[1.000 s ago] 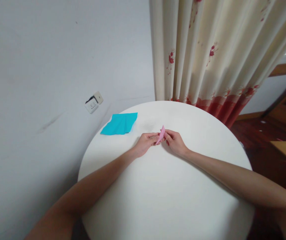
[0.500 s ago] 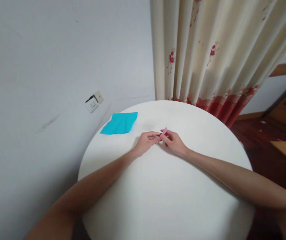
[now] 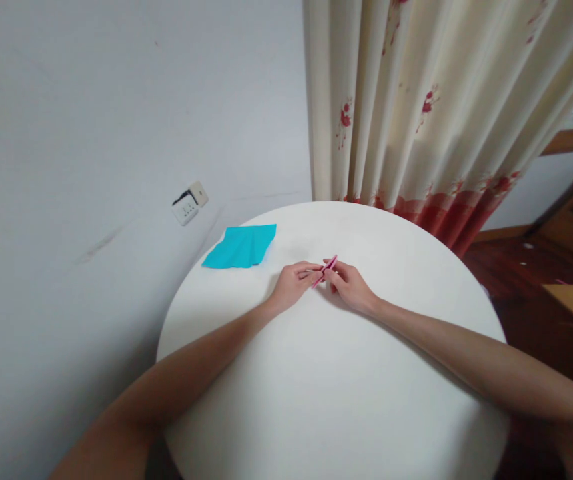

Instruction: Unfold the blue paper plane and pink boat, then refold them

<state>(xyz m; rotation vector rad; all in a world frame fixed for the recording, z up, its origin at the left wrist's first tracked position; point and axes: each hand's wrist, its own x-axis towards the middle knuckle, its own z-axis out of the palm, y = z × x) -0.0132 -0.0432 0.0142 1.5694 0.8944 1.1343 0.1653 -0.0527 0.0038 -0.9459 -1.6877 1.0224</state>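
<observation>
A folded pink paper is pinched between the left hand and right hand, both closed on it. A folded teal paper is left lying on the white round surface, left of the pink one.

We see a round white table with a smooth, plain top. A folded turquoise paper lies flat on it, close to the table's far left rim. Our two forearms rest on the top, and right of the turquoise paper, toward the table's middle, both hands sit on the surface.
</observation>
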